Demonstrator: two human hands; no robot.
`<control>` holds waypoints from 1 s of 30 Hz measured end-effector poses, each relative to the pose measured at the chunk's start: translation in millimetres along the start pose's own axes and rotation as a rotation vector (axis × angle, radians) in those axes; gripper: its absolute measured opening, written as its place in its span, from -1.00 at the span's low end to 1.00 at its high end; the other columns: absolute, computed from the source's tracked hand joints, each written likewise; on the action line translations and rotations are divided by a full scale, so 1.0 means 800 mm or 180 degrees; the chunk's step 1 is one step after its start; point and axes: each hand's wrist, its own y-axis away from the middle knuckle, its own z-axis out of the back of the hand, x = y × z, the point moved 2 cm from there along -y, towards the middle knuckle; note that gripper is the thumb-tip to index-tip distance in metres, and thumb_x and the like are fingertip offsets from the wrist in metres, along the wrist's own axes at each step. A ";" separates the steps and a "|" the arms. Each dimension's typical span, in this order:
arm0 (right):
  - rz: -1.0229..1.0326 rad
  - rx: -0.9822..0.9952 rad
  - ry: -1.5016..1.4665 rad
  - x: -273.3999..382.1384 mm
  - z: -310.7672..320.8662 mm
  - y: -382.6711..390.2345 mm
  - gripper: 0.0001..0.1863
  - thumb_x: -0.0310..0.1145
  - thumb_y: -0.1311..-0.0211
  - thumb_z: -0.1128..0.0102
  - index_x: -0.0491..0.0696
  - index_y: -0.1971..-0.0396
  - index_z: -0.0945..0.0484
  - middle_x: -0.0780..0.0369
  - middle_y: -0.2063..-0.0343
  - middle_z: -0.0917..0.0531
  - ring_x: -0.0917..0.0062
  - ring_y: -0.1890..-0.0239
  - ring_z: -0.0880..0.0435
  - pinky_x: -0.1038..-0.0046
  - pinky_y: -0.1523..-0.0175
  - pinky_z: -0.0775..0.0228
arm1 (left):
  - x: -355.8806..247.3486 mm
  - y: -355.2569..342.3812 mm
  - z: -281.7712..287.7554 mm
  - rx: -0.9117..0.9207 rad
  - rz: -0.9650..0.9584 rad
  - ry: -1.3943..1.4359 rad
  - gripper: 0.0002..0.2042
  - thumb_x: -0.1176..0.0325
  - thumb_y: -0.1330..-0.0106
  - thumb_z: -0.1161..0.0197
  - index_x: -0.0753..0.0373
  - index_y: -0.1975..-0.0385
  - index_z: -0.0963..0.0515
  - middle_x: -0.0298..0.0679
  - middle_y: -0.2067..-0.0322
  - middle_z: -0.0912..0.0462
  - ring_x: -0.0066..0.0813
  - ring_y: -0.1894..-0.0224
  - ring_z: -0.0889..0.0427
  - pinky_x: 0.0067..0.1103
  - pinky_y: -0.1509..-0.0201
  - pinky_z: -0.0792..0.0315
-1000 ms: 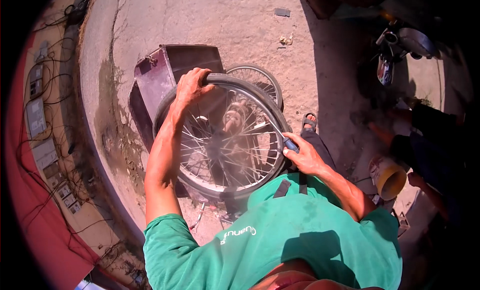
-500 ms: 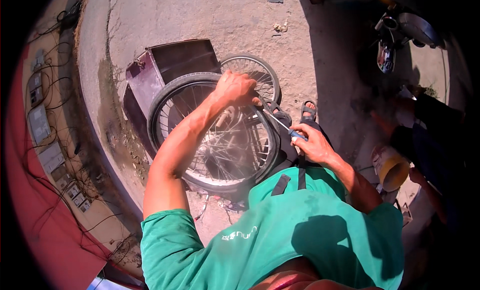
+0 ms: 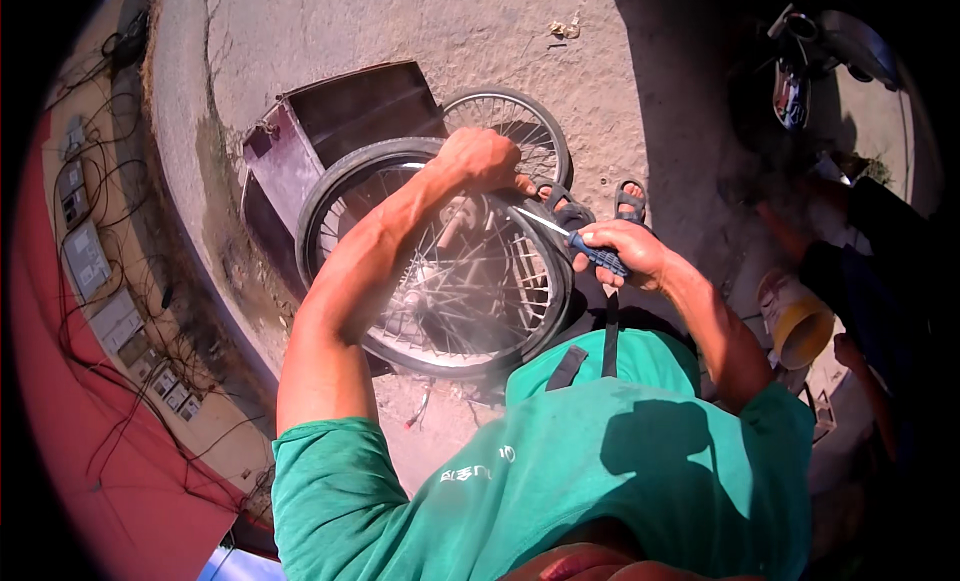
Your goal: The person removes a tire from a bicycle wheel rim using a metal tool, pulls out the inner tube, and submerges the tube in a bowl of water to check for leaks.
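From my camera, I see the left hand (image 3: 480,163) folded nearly to a fist on the upper right part of the wheel (image 3: 412,299). It grips the tyre (image 3: 316,216), though its fingers are mostly hidden from me. The right hand (image 3: 636,251) is closed around the blue handle of a screwdriver (image 3: 602,253). The thin metal shaft points up and left, to the tyre just beside the left hand; I cannot tell if the tip is under the tyre edge.

One second ago, the left hand was further to the left on the tyre, and the right hand held the screwdriver close against the wheel's right side. Half a second ago, the left hand was already near its present place; since then the right hand has come a little higher, and more of the handle shows.

The wheel is in front of the green shirt (image 3: 560,461), its spoked face turned to me. The tyre is dark, and the spokes are pale around the hub. A whitish haze makes the lower middle unclear. Behind it are a purplish box (image 3: 365,111) and a smaller-looking second wheel (image 3: 562,146).
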 end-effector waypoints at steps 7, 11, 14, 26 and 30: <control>-0.0677 0.0646 -0.1479 0.002 0.004 -0.029 -0.65 -0.20 -0.56 -0.08 -0.15 -0.12 -0.49 0.24 0.27 -0.65 0.72 0.61 -0.51 0.71 0.66 -0.30 | -0.006 0.010 0.008 -0.0116 -0.0008 -0.0138 -0.30 -0.48 -0.26 -0.26 0.18 0.27 -0.78 -0.03 0.28 -0.81 0.02 0.13 -0.80 -0.17 0.09 -0.63; -0.0196 -0.0274 -0.1470 -0.030 -0.067 -0.023 -0.67 -0.17 -0.55 -0.09 -0.10 -0.06 -0.52 0.27 0.31 -0.62 0.69 0.54 -0.50 0.67 0.57 -0.28 | 0.001 0.026 0.010 -0.0394 -0.0065 -0.0153 -0.27 -0.51 -0.28 -0.21 0.19 0.26 -0.78 -0.04 0.30 -0.81 0.02 0.13 -0.80 -0.16 0.11 -0.63; 0.0111 -0.0717 -0.1237 -0.058 -0.129 -0.033 -0.65 -0.11 -0.54 -0.10 -0.08 -0.02 -0.56 0.28 0.32 -0.63 0.63 0.51 -0.54 0.57 0.49 -0.34 | 0.007 0.044 0.016 -0.0212 0.0088 0.0095 -0.25 -0.52 -0.22 -0.26 0.19 0.18 -0.77 -0.04 0.27 -0.81 0.00 0.11 -0.80 -0.18 0.09 -0.62; 0.0072 -0.1806 0.2120 -0.144 -0.154 -0.118 -0.37 0.06 -0.55 -0.13 -0.35 0.01 -0.63 -0.16 0.11 -0.73 0.03 0.09 -0.78 0.10 0.05 -0.60 | -0.039 0.081 -0.059 -0.1527 -0.0393 -0.0849 -0.70 0.20 -0.20 -0.45 0.15 0.13 -0.64 -0.14 0.17 -0.70 -0.13 0.02 -0.72 -0.20 -0.11 -0.50; -0.0219 -0.1423 0.2356 -0.120 -0.146 -0.109 -0.37 0.04 -0.49 -0.17 -0.37 0.02 -0.65 -0.20 0.07 -0.74 -0.02 0.00 -0.77 0.06 -0.05 -0.58 | -0.041 0.084 -0.060 -0.2089 -0.0770 -0.0605 -0.75 0.25 -0.20 -0.42 0.15 0.18 -0.62 -0.18 0.20 -0.68 -0.17 0.02 -0.68 -0.26 -0.16 -0.46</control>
